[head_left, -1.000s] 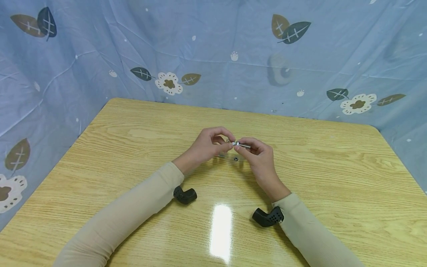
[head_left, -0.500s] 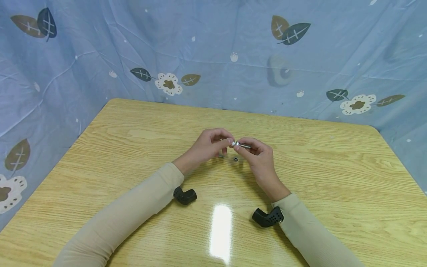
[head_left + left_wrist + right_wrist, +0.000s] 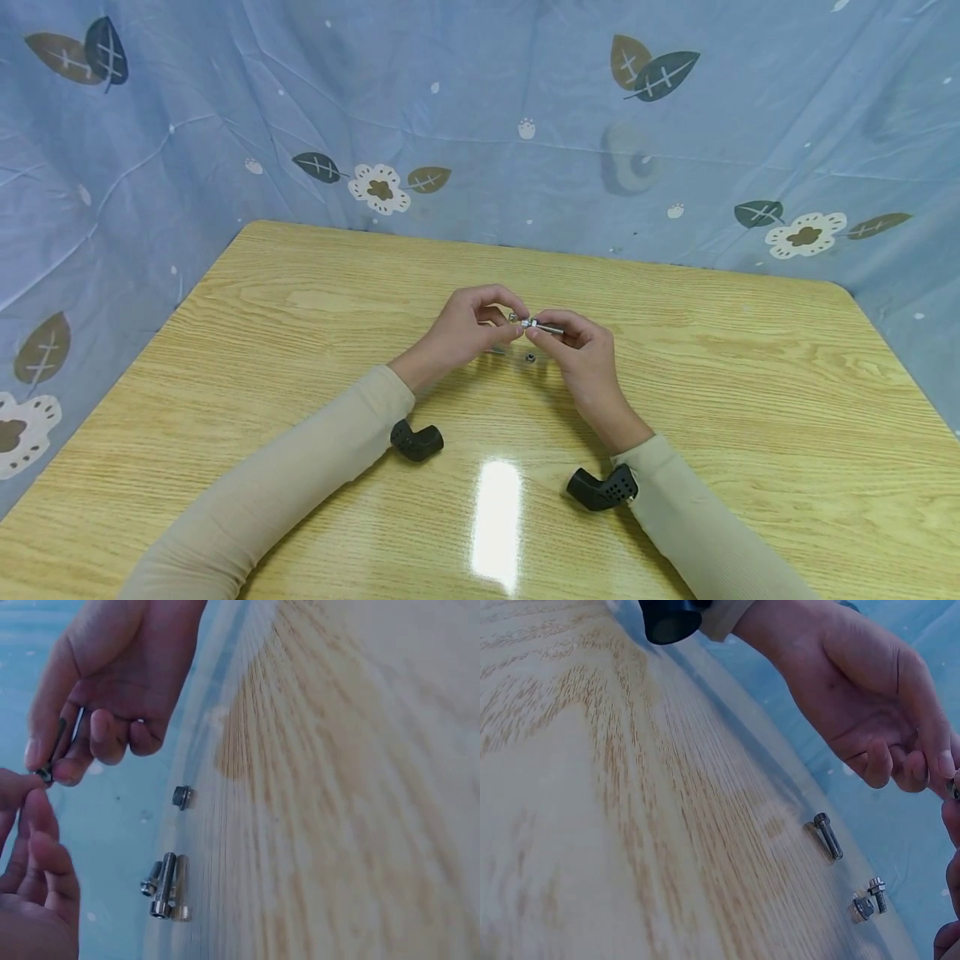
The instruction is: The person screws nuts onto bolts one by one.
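Observation:
My right hand (image 3: pixel 585 346) holds a metal bolt (image 3: pixel 551 328) between thumb and fingers, its shank pointing right along the hand. At the bolt's other end, my left hand (image 3: pixel 472 321) pinches a bright nut (image 3: pixel 525 323) with thumb and index finger. The fingertips of both hands nearly meet. In the left wrist view the bolt's dark shank (image 3: pixel 60 739) shows beside the right palm. The nut is mostly covered by fingers in both wrist views. Below the hands, a loose nut (image 3: pixel 530 357) and another bolt (image 3: pixel 495 351) lie on the table.
A shorter bolt (image 3: pixel 878 895) lies near the loose nut (image 3: pixel 862 907) in the right wrist view. The wood-grain table (image 3: pixel 337 375) reaches back to a blue patterned cloth (image 3: pixel 480 100). Each forearm carries a black camera mount (image 3: pixel 416 439).
My left thumb and fingers shift around the nut, moving forward over it and then back. My right hand and the bolt stay in place. The loose parts have not moved.

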Tool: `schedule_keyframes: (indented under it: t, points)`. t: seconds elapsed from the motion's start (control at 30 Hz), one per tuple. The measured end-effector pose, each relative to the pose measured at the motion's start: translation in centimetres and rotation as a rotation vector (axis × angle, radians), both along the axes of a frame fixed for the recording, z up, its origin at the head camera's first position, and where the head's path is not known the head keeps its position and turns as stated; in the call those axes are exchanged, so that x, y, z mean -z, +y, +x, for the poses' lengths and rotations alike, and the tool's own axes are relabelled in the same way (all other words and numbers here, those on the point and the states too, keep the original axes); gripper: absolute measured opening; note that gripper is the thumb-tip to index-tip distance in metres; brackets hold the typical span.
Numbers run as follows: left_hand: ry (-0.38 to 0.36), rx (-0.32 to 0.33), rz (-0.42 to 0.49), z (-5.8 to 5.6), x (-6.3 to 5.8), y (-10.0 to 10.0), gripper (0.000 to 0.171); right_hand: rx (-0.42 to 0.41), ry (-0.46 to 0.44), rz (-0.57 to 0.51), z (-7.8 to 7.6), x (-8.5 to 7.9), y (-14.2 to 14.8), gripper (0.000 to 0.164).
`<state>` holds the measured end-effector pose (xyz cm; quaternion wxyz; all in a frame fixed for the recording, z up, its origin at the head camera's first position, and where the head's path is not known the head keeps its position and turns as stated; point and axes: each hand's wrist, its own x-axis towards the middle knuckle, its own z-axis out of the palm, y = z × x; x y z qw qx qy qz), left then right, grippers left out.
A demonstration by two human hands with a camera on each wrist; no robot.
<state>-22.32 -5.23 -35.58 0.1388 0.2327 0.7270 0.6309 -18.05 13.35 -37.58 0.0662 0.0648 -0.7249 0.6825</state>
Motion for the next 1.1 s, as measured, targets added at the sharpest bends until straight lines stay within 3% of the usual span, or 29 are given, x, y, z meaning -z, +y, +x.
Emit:
schedule_keyframes:
  t: [0.13, 0.37, 0.8, 1.1]
  points:
    - [-0.045, 0.022, 0.008, 0.03, -0.09, 0.03, 0.023, 0.0, 0.001, 0.003, -0.03, 0.02, 0.02, 0.024]
    - [-0.097, -0.032, -0.053, -0.15, -0.06, 0.3, 0.018, -0.003, 0.001, 0.001, 0.08, -0.03, 0.03, 0.024]
    - [-0.049, 0.029, 0.032, 0.0, -0.06, 0.0, 0.016, -0.009, 0.013, -0.004, -0.03, 0.08, -0.03, 0.023]
    - [-0.091, -0.009, 0.003, -0.19, 0.03, 0.22, 0.022, -0.012, 0.008, -0.006, 0.0, -0.03, -0.02, 0.024]
